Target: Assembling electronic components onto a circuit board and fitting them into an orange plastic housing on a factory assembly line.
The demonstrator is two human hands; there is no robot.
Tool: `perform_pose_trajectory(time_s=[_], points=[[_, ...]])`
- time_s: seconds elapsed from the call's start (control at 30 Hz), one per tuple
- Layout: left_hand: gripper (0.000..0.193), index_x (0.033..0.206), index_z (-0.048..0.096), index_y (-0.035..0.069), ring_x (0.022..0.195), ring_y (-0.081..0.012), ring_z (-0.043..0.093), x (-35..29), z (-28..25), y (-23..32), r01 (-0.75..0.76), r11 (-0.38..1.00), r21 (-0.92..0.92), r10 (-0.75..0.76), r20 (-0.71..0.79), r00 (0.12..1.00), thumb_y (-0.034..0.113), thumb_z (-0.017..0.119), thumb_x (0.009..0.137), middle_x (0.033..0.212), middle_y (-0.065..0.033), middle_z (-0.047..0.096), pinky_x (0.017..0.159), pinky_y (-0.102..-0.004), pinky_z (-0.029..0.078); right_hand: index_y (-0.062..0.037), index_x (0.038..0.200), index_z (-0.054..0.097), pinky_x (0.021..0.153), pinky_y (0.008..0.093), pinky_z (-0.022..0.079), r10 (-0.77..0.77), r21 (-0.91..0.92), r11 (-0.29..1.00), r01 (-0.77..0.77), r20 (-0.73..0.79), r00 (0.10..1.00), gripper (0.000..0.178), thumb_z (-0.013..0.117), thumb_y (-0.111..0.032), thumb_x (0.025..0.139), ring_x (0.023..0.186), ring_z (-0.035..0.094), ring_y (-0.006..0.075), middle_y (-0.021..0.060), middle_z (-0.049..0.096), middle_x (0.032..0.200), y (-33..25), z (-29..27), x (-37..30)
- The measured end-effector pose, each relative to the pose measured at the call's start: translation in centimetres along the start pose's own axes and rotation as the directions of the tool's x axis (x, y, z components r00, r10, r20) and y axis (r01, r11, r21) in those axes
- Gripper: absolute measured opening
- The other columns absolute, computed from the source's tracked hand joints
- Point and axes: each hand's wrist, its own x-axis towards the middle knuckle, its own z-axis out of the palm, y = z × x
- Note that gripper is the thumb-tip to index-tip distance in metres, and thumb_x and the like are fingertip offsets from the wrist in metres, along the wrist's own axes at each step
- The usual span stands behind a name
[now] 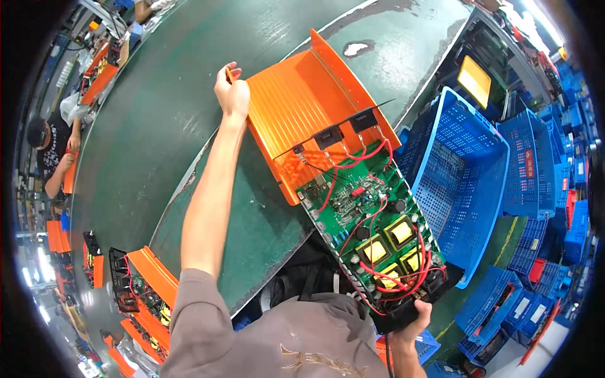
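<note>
An orange ribbed metal housing [283, 94] lies tilted above the green work surface in front of me. At its upper left corner, my left hand [233, 94] is closed round the edge. From the housing's near end a long green circuit board [350, 201] slants down to the right, carrying yellow transformers [400, 233], red wires and capacitors. Black sockets on a dark end panel [331, 135] stand where board and housing meet. My right hand [413, 324] grips the black end piece [435, 290] at the board's near end, thumb on top; its other fingers are partly hidden.
A large blue perforated crate [463, 183] stands close on the right, with more blue crates [529, 164] beyond. A yellow tray [474, 82] sits at the far right. Several orange housings [151, 274] lie at the lower left. Another person [57, 151] works at the far left.
</note>
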Motion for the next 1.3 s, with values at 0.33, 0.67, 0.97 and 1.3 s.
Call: perform_pose_trajectory(time_s=[0.33,0.67,0.97,1.3], points=[[0.061,0.124,0.055,-0.004,0.110,-0.0178,0.057,0.6,0.8,0.4,0.020,0.990,-0.137,-0.033,-0.095,0.995,-0.008,0.047,0.064,0.117,-0.0122,0.059,0.063,-0.0237,0.049,-0.0006,0.135,0.038,0.098,0.0449,0.046,-0.042,-0.067,0.996,0.052,0.137,0.990,0.075,0.054,-0.026,0.066,0.111,0.056,0.0328,0.0175,0.054,0.125,0.2,-2.1,0.6],[0.062,0.125,0.055,-0.003,0.108,-0.0174,0.057,-0.3,-0.7,0.7,0.006,0.975,-0.222,-0.037,-0.136,0.990,-0.007,0.047,0.064,0.108,-0.0098,0.061,0.071,-0.0236,0.047,-0.0015,0.121,0.053,0.090,0.0382,0.049,-0.170,0.102,0.981,0.163,0.068,0.983,0.048,0.045,-0.034,0.087,0.100,0.061,0.0255,0.0116,0.062,0.113,0.3,2.3,1.0],[0.059,0.123,0.057,-0.002,0.102,-0.0167,0.056,-1.2,-2.0,1.7,-0.052,0.970,-0.236,-0.015,-0.274,0.961,-0.008,0.045,0.066,0.109,-0.0104,0.060,0.073,-0.0259,0.047,-0.0032,0.124,0.052,0.090,0.0398,0.048,-0.251,0.140,0.963,0.231,0.141,0.958,0.054,0.043,-0.038,0.085,0.102,0.060,0.0277,0.0122,0.061,0.117,1.4,0.9,4.0],[0.054,0.120,0.054,-0.009,0.107,-0.0209,0.055,-1.6,-2.7,0.9,-0.021,0.961,-0.276,-0.073,-0.325,0.943,-0.009,0.040,0.069,0.115,-0.0143,0.059,0.095,-0.0294,0.040,-0.0010,0.117,0.054,0.085,0.0393,0.052,-0.262,0.029,0.965,0.260,0.140,0.955,0.045,0.050,-0.024,0.079,0.092,0.064,0.0280,0.0139,0.064,0.107,-2.0,3.1,-0.2]])
